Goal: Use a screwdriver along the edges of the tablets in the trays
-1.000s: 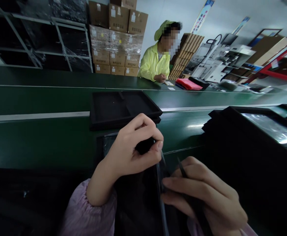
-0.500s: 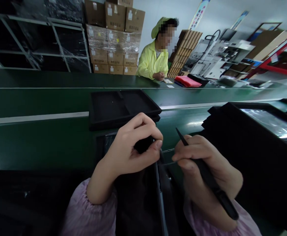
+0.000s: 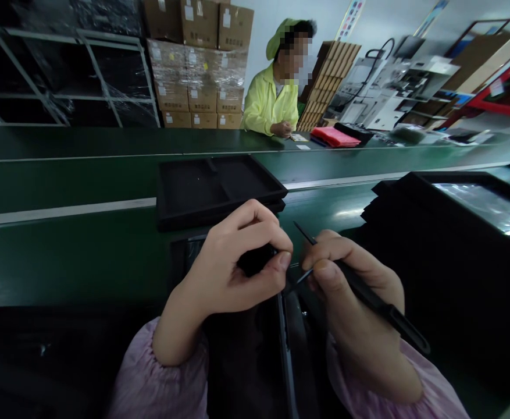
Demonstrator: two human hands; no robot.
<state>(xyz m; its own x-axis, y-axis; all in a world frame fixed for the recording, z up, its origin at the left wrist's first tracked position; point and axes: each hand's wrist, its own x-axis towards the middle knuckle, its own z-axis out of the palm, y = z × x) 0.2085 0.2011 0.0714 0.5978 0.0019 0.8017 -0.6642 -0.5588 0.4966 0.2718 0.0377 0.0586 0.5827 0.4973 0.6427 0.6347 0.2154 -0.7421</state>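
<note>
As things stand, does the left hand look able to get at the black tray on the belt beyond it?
Probably yes: the black tray lies just beyond the left hand, with nothing standing between them. But it is pinched on a small black part; the right hand holds a black tool.

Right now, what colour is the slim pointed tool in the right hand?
Black; head view shows the slim pointed tool in the right hand.
</note>
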